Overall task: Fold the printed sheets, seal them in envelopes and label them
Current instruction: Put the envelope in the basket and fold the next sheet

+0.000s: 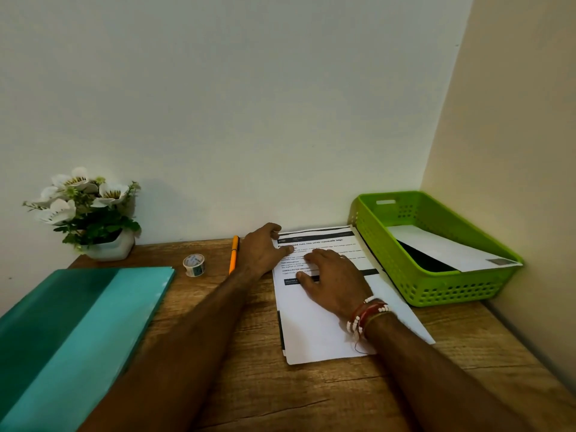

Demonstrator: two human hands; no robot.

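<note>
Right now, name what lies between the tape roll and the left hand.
Only the orange pen, between tape roll and left hand, in the head view.

Left hand (263, 249) and right hand (335, 280) lie palm-down, fingers apparently relaxed, arms outstretched.

wooden desk (311, 397), pale corner walls (218, 104)
</note>
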